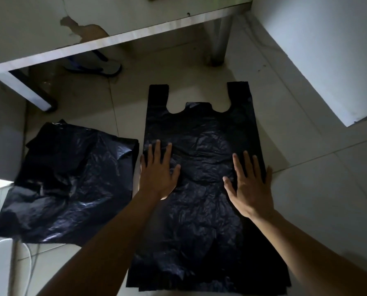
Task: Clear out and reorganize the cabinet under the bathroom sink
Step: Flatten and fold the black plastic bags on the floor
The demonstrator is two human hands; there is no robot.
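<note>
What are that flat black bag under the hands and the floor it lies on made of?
Flat black bag: thin plastic film, it seems, glossy and finely crinkled, with cut-out handles. Floor: probably glazed ceramic tile, pale and smooth, with straight grout lines.

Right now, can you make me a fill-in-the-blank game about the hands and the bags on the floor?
1. The left hand and the right hand press flat on a plastic bag whose colour is ____.
2. At its far end this bag has ____ handles.
3. A crumpled pile of bags lies on the ____ side of the flat bag.

Missing words: black; two; left.
</note>
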